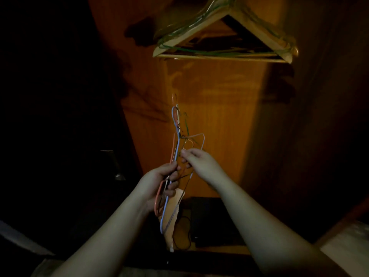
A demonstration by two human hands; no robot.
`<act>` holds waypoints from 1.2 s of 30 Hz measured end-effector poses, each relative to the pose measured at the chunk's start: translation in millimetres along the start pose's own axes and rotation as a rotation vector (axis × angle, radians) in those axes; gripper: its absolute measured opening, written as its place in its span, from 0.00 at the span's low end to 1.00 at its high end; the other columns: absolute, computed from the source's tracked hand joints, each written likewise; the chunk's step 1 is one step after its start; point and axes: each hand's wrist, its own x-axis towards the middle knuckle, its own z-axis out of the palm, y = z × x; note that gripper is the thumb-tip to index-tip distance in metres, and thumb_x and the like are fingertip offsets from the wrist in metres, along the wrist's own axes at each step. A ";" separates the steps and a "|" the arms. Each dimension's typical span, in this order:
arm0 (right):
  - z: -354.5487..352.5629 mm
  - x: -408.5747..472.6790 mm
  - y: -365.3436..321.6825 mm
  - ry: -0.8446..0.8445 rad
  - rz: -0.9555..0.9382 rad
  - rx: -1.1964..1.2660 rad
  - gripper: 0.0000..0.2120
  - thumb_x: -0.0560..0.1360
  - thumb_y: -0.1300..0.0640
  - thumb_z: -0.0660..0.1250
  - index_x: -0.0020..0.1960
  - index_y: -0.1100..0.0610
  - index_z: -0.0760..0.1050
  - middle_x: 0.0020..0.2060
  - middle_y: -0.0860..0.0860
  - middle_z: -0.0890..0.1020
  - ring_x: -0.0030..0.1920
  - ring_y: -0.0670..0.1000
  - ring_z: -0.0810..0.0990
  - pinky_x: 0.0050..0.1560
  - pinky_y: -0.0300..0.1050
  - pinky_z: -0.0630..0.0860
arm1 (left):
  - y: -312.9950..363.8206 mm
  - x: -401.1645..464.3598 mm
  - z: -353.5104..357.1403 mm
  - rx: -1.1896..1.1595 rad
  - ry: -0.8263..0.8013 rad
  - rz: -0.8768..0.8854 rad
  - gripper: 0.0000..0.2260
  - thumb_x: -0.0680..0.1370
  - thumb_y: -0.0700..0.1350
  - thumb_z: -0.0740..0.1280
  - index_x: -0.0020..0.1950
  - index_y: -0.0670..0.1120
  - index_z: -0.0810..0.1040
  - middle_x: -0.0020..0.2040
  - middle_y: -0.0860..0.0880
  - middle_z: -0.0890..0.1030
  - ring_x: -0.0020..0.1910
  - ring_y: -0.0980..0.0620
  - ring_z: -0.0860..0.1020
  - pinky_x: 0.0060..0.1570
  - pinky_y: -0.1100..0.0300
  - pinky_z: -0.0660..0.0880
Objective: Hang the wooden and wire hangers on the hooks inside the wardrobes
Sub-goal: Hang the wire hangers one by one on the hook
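My left hand (163, 180) grips a bundle of wire hangers (176, 140), orange, pale blue, white and green, held upright with their hooks pointing up. Together with them it holds a wooden hanger (173, 204), whose end shows below the hand. My right hand (199, 162) pinches one pale wire hanger at the bundle's right side. Above, wooden hangers (257, 31) and green wire hangers (191, 27) hang together inside the orange-brown wardrobe (219, 106). What they hang from is out of frame.
The wardrobe's back panel is lit; its right side wall (319, 116) and the left area are dark. A dark box (215, 222) and a thin cord loop (181, 232) lie on the wardrobe floor. A pale surface (347, 242) shows at lower right.
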 end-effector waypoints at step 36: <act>7.1 -7.4 26.0 0.340 0.233 0.018 0.08 0.81 0.53 0.62 0.47 0.57 0.72 0.37 0.52 0.78 0.37 0.51 0.78 0.41 0.47 0.77 | -50.6 -13.1 -14.5 0.138 0.142 0.011 0.12 0.83 0.46 0.59 0.58 0.38 0.73 0.40 0.43 0.82 0.31 0.49 0.78 0.28 0.60 0.77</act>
